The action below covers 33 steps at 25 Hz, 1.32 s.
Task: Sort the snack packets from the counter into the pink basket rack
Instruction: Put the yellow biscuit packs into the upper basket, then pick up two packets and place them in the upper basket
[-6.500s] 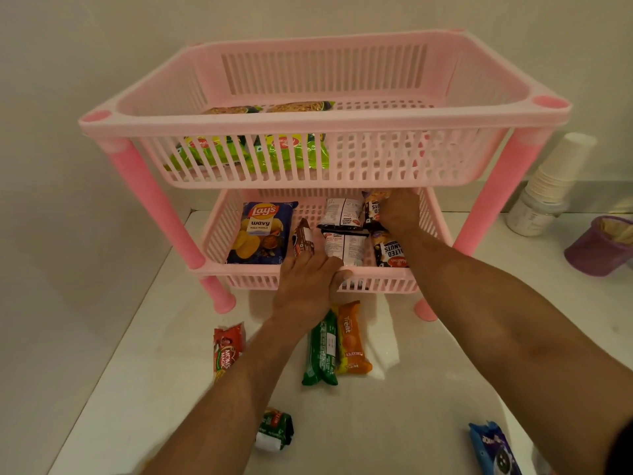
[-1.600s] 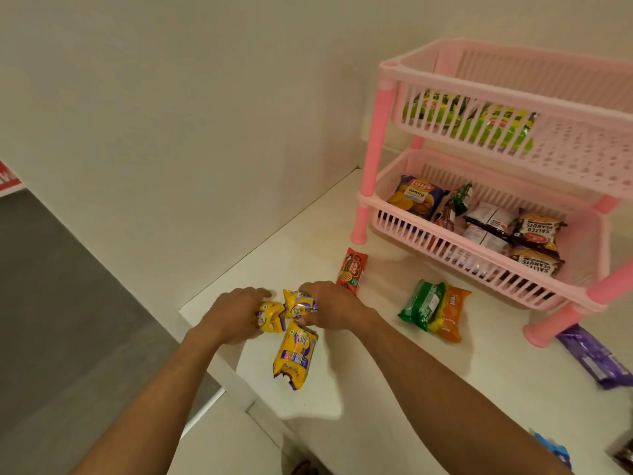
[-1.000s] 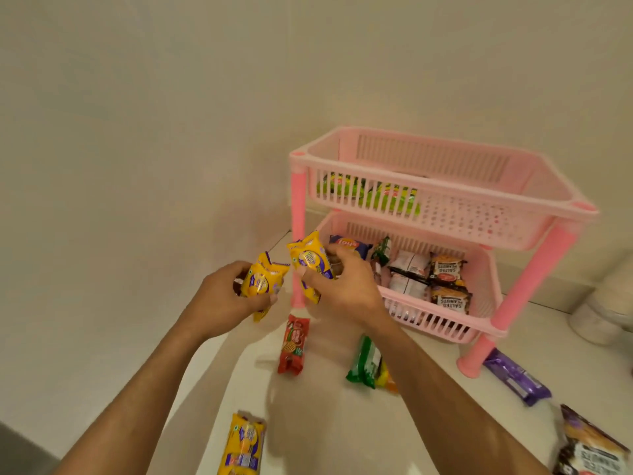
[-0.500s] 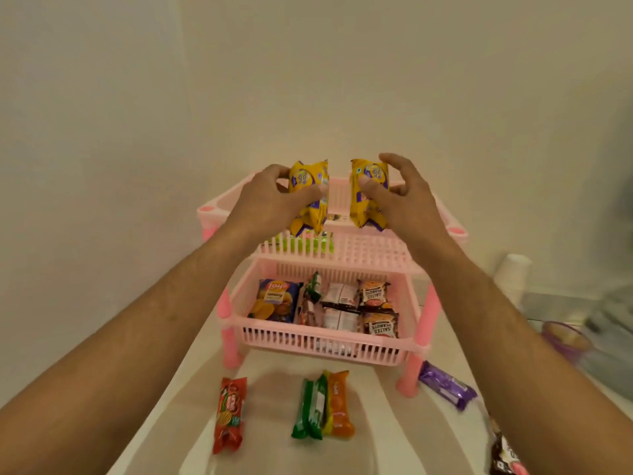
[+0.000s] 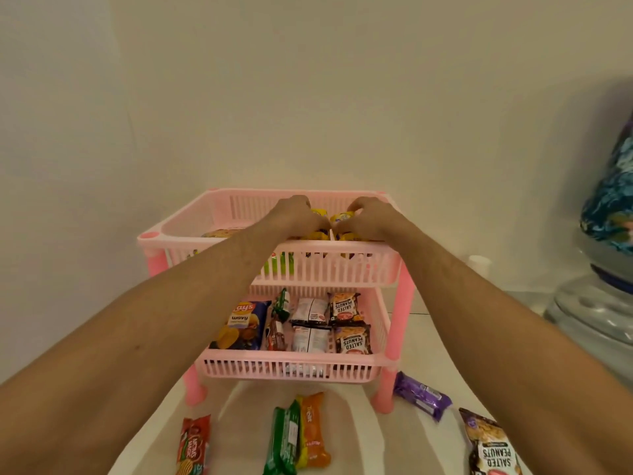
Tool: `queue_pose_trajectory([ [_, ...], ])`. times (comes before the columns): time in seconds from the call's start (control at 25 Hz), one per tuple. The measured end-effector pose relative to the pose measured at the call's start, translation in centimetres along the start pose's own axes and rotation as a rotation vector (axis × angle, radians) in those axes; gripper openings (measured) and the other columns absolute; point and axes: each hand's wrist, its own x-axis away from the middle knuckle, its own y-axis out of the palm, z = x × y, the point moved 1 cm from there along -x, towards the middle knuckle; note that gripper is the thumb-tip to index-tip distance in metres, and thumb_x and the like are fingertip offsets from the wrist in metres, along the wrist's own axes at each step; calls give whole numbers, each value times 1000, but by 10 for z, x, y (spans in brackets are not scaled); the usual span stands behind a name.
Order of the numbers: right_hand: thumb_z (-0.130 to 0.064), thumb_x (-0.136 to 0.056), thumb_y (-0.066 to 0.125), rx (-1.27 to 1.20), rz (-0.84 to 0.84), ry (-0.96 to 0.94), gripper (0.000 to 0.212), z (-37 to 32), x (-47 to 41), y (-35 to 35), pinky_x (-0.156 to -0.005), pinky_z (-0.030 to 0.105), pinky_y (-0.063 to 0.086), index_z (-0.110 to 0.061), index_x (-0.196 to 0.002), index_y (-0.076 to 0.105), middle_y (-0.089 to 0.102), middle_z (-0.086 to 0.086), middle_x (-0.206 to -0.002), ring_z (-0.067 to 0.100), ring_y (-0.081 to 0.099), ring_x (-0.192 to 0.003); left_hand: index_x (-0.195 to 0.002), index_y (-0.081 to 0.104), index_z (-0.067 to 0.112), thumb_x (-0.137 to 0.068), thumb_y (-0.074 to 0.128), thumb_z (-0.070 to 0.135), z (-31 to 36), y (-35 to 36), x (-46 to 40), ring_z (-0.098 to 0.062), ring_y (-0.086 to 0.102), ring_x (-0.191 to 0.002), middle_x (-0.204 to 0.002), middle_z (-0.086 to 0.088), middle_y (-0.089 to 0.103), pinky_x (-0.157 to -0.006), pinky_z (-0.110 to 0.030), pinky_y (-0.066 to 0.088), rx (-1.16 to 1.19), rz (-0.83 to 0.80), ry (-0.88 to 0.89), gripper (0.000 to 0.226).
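Observation:
The pink basket rack (image 5: 342,274) stands on the white counter (image 5: 363,437) against the wall. Both my hands reach into its top basket. My left hand (image 5: 296,216) grips one yellow snack packet (image 5: 318,214), and my right hand (image 5: 368,216) grips a second yellow packet (image 5: 342,217) beside it; both packets sit low inside the basket's right half. The lower basket holds a blue Lay's bag (image 5: 241,323), white packets and salted-peanut packets (image 5: 346,308).
On the counter in front lie a red packet (image 5: 193,447), a green packet (image 5: 284,437) beside an orange one (image 5: 313,430), a purple packet (image 5: 419,399) and a peanut bag (image 5: 491,443). A water jug (image 5: 596,303) stands right. Green packets (image 5: 281,265) fill the top basket's left.
Both hands, each with a yellow packet, have dropped from above the rack down into the top basket. The view has drawn closer to the rack.

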Motion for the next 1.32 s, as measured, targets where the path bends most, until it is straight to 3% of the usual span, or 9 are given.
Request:
queue_pose_trajectory([
  [0.28,-45,-88,64,310,-250,51,42,-7,-8,3,-82,35,55,-10,-112,67,70,7,-110,24,69,-91,-108,67,11,-83,67,47,6,9,-4,-20,63,-82,-99,-4,66,-64,-30,45,-245,-182,-13,44],
  [0.44,-35,-90,64,355,-329,60,36,-7,-11,4,-85,38,57,-8,-113,68,71,7,-102,22,69,-82,-102,67,9,-82,66,53,7,12,-5,-21,61,-78,-92,-5,64,-61,-30,43,-313,-154,8,48],
  [0.52,-37,-89,67,354,-306,62,36,-6,-9,5,-78,37,58,-7,-109,67,71,7,-96,21,68,-79,-97,68,10,-79,68,55,5,13,-4,-21,64,-77,-91,-5,67,-61,-30,47,-283,-99,12,48],
  [0.68,-51,-88,64,236,28,-11,42,-6,2,4,-65,27,43,-11,-100,63,68,7,-107,22,63,-87,-94,68,12,-84,63,51,3,12,7,-24,63,-82,-94,-6,68,-68,-33,46,-202,261,63,40],
  [0.8,-49,-91,58,-49,363,-74,41,-3,28,-4,-78,31,48,-14,-111,64,67,4,-113,22,63,-100,-99,67,14,-91,52,39,7,12,27,-27,56,-98,-106,-8,61,-77,-38,40,-105,645,314,30],
  [0.96,-37,-91,60,-237,697,-210,28,24,81,-5,-90,27,45,-16,-108,66,68,-2,-111,14,60,-106,-95,66,17,-87,56,32,9,36,66,-24,51,-99,-104,-6,58,-77,-31,30,-29,899,652,19],
  [1.04,-36,-92,60,-249,807,-219,30,49,112,-1,-93,22,39,-15,-112,64,65,-2,-117,14,57,-112,-93,66,15,-87,60,29,11,65,90,-23,50,-96,-101,-7,58,-78,-31,32,60,888,763,16],
  [1.16,-41,-94,59,-230,825,-135,37,90,158,18,-97,18,34,-15,-119,61,61,-1,-124,12,52,-118,-94,68,11,-87,63,26,11,122,124,-24,52,-95,-101,-10,58,-81,-36,40,163,726,814,17],
  [1.32,-44,-93,59,-182,717,84,41,157,219,57,-98,23,37,-17,-124,58,58,-1,-128,14,51,-119,-103,67,13,-90,58,32,5,203,162,-20,51,-101,-108,-4,55,-89,-41,45,231,254,757,25],
])
